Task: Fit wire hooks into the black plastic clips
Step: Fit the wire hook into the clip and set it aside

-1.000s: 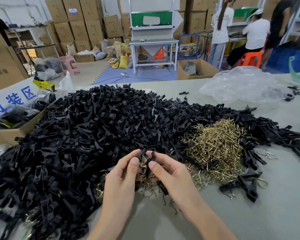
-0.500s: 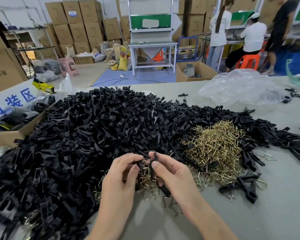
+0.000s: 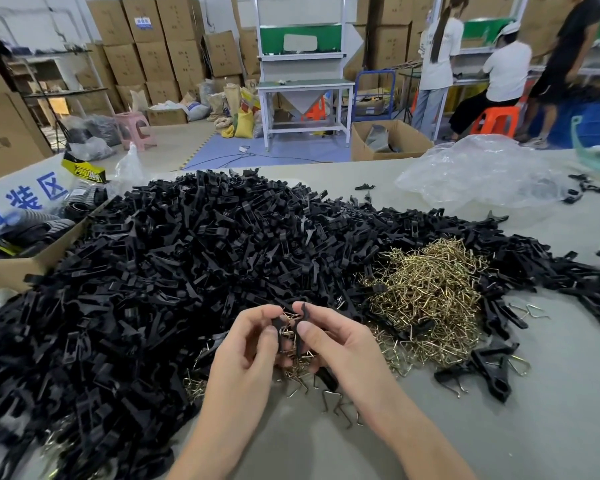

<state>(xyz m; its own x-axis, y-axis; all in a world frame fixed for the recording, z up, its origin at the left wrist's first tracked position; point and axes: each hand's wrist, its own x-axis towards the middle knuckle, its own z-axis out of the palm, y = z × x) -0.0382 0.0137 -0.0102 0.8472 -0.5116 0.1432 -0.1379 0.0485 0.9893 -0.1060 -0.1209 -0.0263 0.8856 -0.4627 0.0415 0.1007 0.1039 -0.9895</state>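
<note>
A huge heap of black plastic clips (image 3: 187, 271) covers the left and middle of the table. To its right lies a pile of brass-coloured wire hooks (image 3: 426, 299). In front of the heap, my left hand (image 3: 246, 362) and my right hand (image 3: 340, 344) hold black clip pieces (image 3: 298, 327) together between thumbs and fingertips, with a wire hook (image 3: 286, 318) showing between the pieces. Loose hooks (image 3: 329, 400) lie on the table under my hands.
A cardboard box (image 3: 21, 261) of dark parts stands at the left edge. A crumpled clear plastic bag (image 3: 478, 174) lies at the back right. A few assembled clips (image 3: 482, 372) rest right of my hands. People work at benches beyond the table.
Both hands stayed in front of the heap, working the clip pieces and hook between the fingertips; the fingers shifted slightly and drew closer together.
</note>
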